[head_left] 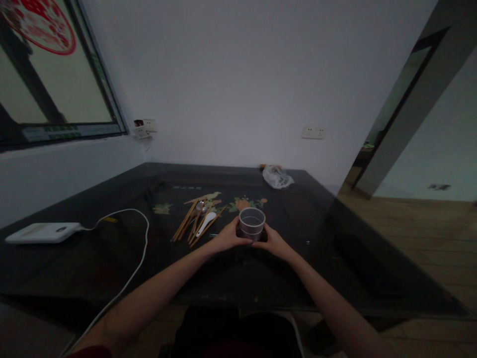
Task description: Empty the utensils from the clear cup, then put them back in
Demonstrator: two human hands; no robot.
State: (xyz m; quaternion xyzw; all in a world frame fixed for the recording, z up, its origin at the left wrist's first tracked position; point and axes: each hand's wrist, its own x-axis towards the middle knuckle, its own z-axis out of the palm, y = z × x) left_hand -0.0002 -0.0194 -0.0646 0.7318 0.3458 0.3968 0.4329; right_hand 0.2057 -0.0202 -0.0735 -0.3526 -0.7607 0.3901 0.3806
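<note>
A grey cup [252, 229] with a round open top stands upright near the middle of the dark table [283, 278]. My left hand [230, 235] is closed around its left side, and my right hand [275, 242] grips it from the right. Both thumbs meet the near side of the cup, while the other fingers are partly hidden behind it. To the left of my left hand lies a loose bunch of wooden chopsticks [185, 221], with a white spoon [206, 223] and metal spoons [199, 206] among them.
A crumpled clear plastic bag [276, 177] lies at the back by the wall. On the left is a white device [43, 232] with a white cable [146, 238] running over the table's front edge. A dark flat object [367, 266] rests at the right.
</note>
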